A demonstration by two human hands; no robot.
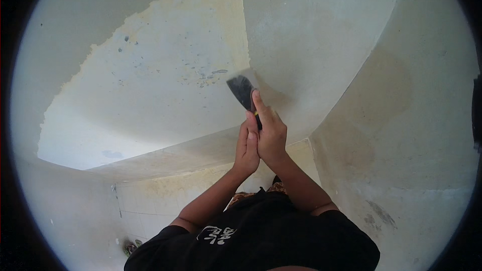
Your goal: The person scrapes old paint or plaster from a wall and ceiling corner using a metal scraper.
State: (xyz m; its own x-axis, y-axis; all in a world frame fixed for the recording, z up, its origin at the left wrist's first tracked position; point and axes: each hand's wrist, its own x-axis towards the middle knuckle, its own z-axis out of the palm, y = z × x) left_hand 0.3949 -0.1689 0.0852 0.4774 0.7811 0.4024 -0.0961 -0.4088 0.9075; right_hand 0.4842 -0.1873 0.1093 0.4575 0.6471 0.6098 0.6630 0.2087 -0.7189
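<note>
Both hands are together around the handle of a scraper (240, 87) with a wide dark blade and a black handle with a yellow mark. My right hand (272, 133) grips it from the right, with one finger stretched along the tool towards the blade. From the left, my left hand (247, 150) presses on the handle, its palm close against the right hand. The blade's end lies at the wall by the right edge of a pale, stripped patch (158, 94). Grey-beige paint (301, 45) covers the wall to the right of that edge.
A ragged yellowish border rims the patch, and small dark pits mark its middle. At the right, a second wall (399, 139) meets the first in a corner. Pale floor tiles (150, 199) show below. Something small and dark (130, 247) lies at the lower left.
</note>
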